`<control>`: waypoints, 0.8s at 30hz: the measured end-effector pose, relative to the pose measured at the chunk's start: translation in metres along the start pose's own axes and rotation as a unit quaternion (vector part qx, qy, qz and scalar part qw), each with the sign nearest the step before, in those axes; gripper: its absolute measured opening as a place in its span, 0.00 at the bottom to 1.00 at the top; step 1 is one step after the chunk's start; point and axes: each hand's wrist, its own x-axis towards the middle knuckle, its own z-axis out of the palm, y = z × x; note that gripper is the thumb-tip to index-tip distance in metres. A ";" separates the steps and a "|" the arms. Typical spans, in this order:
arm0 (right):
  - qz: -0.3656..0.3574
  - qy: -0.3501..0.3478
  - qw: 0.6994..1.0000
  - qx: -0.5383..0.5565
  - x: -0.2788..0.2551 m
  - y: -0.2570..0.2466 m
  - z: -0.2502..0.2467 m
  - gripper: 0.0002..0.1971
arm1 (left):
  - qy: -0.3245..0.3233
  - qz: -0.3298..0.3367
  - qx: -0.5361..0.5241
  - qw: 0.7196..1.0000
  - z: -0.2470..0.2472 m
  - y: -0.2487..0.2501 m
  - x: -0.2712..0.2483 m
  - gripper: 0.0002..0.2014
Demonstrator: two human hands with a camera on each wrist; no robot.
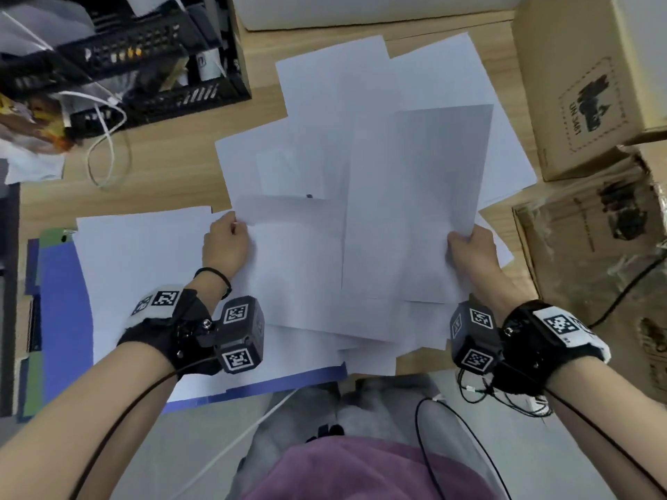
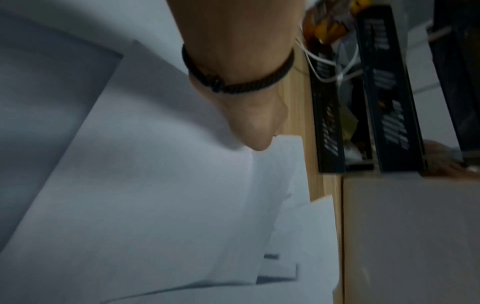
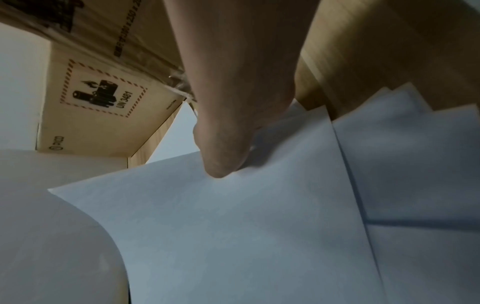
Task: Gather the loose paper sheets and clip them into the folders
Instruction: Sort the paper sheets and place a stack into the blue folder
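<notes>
Basically gripping paper stack (image 1: 364,225) edges with left hand (image 1: 225,243) and right hand (image 1: 471,252), fingers hidden underneath, blue folder (image 1: 63,301) mostly covered.

White paper sheets (image 1: 361,211) (blue folder (image 1: 61,290) beneath).

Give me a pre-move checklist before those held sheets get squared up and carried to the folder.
1. Left hand grips the left edge of the held sheets: ok.
2. Right hand grips the right edge: ok; the right wrist view shows the thumb pressing on top.
3. Sheet edges aligned: not ok; they fan out at different angles.
4. All loose paper gathered: not ok; scattered sheets lie further back on the desk.
5. Blue folder ready to receive: cannot tell; paper covers most of it and no clip is visible.
6. Path to the folder free: ok; the white cable and black crate lie further back.
</notes>
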 end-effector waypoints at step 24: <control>-0.315 -0.143 0.934 -0.084 -0.108 -0.209 0.050 0.11 | -0.169 -0.033 -0.077 0.982 -0.035 -0.098 -0.029 0.09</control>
